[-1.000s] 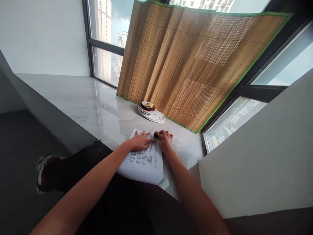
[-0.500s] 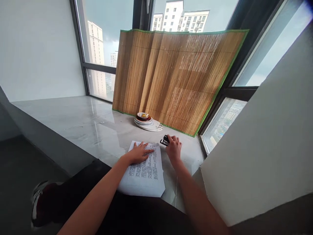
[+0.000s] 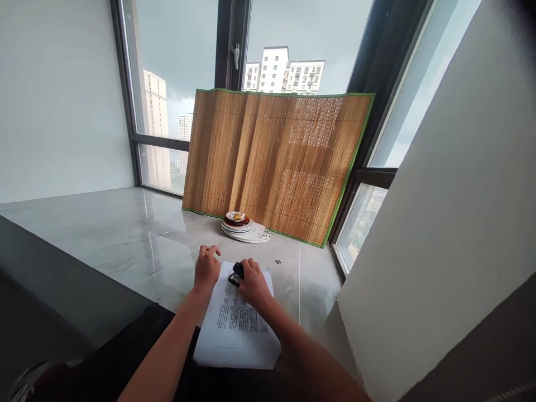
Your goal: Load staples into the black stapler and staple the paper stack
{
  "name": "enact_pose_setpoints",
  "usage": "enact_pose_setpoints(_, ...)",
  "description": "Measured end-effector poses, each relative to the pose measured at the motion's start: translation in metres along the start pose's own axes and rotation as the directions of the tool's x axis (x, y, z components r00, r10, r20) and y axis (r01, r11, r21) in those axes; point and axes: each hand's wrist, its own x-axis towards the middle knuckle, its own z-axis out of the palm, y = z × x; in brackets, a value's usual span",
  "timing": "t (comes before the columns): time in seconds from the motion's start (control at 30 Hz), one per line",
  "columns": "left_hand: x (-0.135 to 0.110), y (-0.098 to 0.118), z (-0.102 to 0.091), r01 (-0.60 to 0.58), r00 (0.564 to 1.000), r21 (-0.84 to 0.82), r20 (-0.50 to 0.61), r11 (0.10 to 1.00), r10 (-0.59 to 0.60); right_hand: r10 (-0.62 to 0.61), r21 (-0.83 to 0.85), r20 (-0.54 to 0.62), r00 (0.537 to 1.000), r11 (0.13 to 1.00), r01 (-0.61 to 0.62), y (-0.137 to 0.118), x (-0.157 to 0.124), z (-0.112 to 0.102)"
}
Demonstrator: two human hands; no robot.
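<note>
A printed paper sheet [image 3: 234,329] lies on the grey stone sill, its near end over my dark-clad lap. My left hand [image 3: 206,269] rests at the paper's far left corner, fingers curled down onto its edge. My right hand [image 3: 252,282] is closed round a small black stapler [image 3: 235,273], which sits on the paper's far edge just right of the left hand. Both forearms reach in from the bottom of the view.
A stack of plates [image 3: 245,229] with a small dish on top stands beyond the paper. Behind it a bamboo mat [image 3: 272,162] with green edging leans against the window. A small dark bit [image 3: 277,261] lies on the sill. A white wall [image 3: 444,234] closes the right side.
My right hand has carried the stapler from the sill right of the paper leftward onto the paper's far edge. My left hand slid from flat on the text to the far left corner. The view tilted upward.
</note>
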Motion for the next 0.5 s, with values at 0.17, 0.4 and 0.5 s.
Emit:
enact_pose_setpoints(0.17, -0.001, 0.005, 0.003, 0.033, 0.999, -0.008, 0.04, 0.999, -0.033, 0.065, 0.047, -0.068, 0.996, 0.997, -0.062, 0.048, -0.018, -0.02)
enact_pose_setpoints(0.4, 0.004, -0.004, 0.002, 0.071, 0.996, -0.134, -0.047, 0.988, -0.078, 0.103, -0.16, -0.113, 0.988, 0.98, -0.12, 0.116, 0.003, -0.049)
enact_pose_setpoints(0.5, 0.005, -0.007, 0.002, 0.112, 0.99, -0.191, -0.065, 0.975, -0.126, 0.105, -0.239, 0.035, 0.994, 0.966, -0.094, 0.121, 0.018, -0.031)
